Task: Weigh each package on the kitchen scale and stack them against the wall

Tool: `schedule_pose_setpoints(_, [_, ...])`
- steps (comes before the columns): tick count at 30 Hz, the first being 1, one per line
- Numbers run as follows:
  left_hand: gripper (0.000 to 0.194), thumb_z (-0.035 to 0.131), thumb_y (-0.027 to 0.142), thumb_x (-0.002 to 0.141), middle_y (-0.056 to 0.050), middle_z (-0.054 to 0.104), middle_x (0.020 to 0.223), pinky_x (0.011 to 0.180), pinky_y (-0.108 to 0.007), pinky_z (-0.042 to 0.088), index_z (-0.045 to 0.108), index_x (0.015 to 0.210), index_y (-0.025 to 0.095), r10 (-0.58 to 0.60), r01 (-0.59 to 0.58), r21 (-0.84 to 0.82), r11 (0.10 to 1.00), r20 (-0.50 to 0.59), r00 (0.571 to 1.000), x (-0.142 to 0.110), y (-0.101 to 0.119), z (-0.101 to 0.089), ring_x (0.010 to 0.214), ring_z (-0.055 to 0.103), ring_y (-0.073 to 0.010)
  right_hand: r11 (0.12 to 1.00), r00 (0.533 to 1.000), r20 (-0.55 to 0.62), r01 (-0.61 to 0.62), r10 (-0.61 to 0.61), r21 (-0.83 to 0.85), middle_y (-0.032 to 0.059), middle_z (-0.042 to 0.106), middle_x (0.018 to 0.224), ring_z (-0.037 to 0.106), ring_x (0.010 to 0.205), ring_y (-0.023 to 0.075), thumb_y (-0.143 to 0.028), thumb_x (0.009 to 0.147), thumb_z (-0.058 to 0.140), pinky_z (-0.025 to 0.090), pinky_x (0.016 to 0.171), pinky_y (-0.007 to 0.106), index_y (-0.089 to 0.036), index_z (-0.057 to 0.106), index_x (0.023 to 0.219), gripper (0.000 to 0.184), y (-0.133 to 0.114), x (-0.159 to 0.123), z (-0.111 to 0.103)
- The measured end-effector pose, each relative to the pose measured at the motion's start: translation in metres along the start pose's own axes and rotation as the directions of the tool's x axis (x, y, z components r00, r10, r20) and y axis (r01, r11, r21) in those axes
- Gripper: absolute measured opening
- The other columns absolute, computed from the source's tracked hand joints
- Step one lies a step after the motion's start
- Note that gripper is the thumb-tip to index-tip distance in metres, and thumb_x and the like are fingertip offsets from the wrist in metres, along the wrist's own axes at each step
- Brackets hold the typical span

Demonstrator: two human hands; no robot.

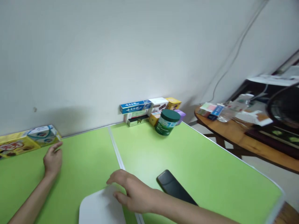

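My right hand (133, 190) hovers over the top right corner of a white, round-cornered flat object (100, 207); thumb and fingers are apart, with nothing between them. Whether a fingertip touches it I cannot tell. To the right, a black phone-like slab (176, 188) lies partly behind my right forearm. At the left, my left hand (53, 158) is by the near corner of a white-and-blue box (43, 136), its fingers apart and holding nothing. Beside that box, a yellow snack box (17, 145) runs out of view along the wall.
Against the wall stand several stacked cartons, including a blue toothpaste-style box (135, 106) and a white box (158, 105). A green lidded tub (167, 123) stands in front. On the right, a wooden table (224, 132) bears boxes and plastic packaging. A white seam (115, 146) crosses the green tabletop (210, 174).
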State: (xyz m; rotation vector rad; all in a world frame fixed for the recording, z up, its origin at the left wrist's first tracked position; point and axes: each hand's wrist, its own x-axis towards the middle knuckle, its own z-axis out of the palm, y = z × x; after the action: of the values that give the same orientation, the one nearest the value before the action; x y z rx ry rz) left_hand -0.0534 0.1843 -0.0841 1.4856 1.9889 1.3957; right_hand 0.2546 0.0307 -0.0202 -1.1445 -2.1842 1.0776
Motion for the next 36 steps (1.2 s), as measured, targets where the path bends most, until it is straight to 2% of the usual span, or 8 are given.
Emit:
schedule_pose_setpoints(3, [0.019,0.051,0.036,0.075,0.002,0.070,0.094,0.091,-0.045,0.051,0.063,0.089,0.028,0.221,-0.150,-0.202,0.968,0.401,0.889,-0.052,0.071,0.020,0.095,0.064,-0.0224,0.993,0.995,-0.100,0.022,-0.011,0.113,0.0117,0.052,0.130,0.049,0.120,0.0217,-0.020,0.081,0.053,0.038,0.103,0.038,-0.017,0.050,0.127,0.046,0.016,-0.015,-0.015])
schedule_pose_setpoints(7, [0.028,0.049,0.031,0.083,-0.004,0.064,0.115,0.099,-0.043,0.046,0.063,0.107,0.030,0.451,-0.422,-0.259,0.869,0.765,0.459,-0.112,0.157,0.059,0.110,0.058,-0.0216,0.966,0.962,-0.269,0.019,0.053,0.259,0.0101,0.051,0.132,0.047,0.122,0.0198,-0.020,0.082,0.053,0.036,0.106,0.039,-0.018,0.047,0.128,0.047,0.046,-0.024,-0.037])
schedule_pose_setpoints(9, [0.036,0.047,0.027,0.084,-0.005,0.059,0.124,0.103,-0.044,0.042,0.058,0.118,0.030,0.489,-0.526,-0.259,0.810,0.793,0.363,-0.125,0.184,0.087,0.117,0.053,-0.0217,0.955,0.931,-0.344,-0.012,0.118,0.295,0.0114,0.052,0.131,0.048,0.122,0.0198,-0.020,0.083,0.051,0.036,0.106,0.040,-0.016,0.047,0.127,0.045,0.066,-0.024,-0.051])
schedule_pose_setpoints(11, [0.043,0.044,0.020,0.083,-0.007,0.054,0.130,0.105,-0.046,0.039,0.052,0.126,0.025,0.512,-0.616,-0.206,0.760,0.774,0.372,-0.124,0.202,0.120,0.123,0.048,-0.0229,0.967,0.893,-0.425,-0.039,0.147,0.253,0.0127,0.051,0.133,0.047,0.124,0.0206,-0.018,0.083,0.049,0.036,0.106,0.042,-0.015,0.045,0.128,0.045,0.088,-0.018,-0.068])
schedule_pose_setpoints(17, [0.059,0.045,0.002,0.070,-0.016,0.048,0.134,0.108,-0.045,0.032,0.047,0.128,0.013,0.633,-0.786,0.186,0.589,0.499,0.592,-0.062,0.243,0.214,0.131,0.037,-0.0286,0.905,0.814,-0.574,-0.177,-0.086,-0.388,0.0206,0.047,0.134,0.041,0.127,0.0277,-0.002,0.076,0.041,0.033,0.106,0.049,-0.008,0.045,0.128,0.053,0.142,0.029,-0.140])
schedule_pose_setpoints(24, [0.048,0.062,0.014,0.072,-0.019,0.053,0.118,0.097,-0.046,0.038,0.048,0.118,0.010,0.537,-0.723,0.408,0.557,0.487,0.688,-0.004,0.267,0.257,0.116,0.045,-0.0333,0.743,0.788,-0.579,-0.256,-0.210,-0.618,0.0253,0.048,0.128,0.043,0.121,0.0316,-0.005,0.077,0.041,0.037,0.103,0.047,0.000,0.048,0.123,0.048,0.164,0.065,-0.186])
schedule_pose_setpoints(31, [0.036,0.063,0.016,0.075,-0.018,0.051,0.118,0.093,-0.042,0.040,0.051,0.109,0.012,0.442,-0.668,0.430,0.607,0.517,0.733,-0.010,0.267,0.253,0.115,0.045,-0.0300,0.714,0.786,-0.509,-0.127,-0.351,-0.689,0.0255,0.047,0.127,0.043,0.121,0.0351,-0.010,0.080,0.041,0.042,0.096,0.054,-0.005,0.047,0.123,0.044,0.174,0.034,-0.158])
schedule_pose_setpoints(36, [0.032,0.063,0.020,0.076,-0.012,0.054,0.111,0.088,-0.036,0.042,0.051,0.105,0.015,0.473,-0.729,0.316,0.607,0.593,0.651,-0.033,0.242,0.173,0.107,0.048,-0.0252,0.638,0.757,-0.445,-0.049,-0.478,-0.768,0.0202,0.039,0.136,0.035,0.129,0.0358,-0.018,0.086,0.043,0.040,0.097,0.055,-0.016,0.033,0.136,0.050,0.131,0.002,-0.146])
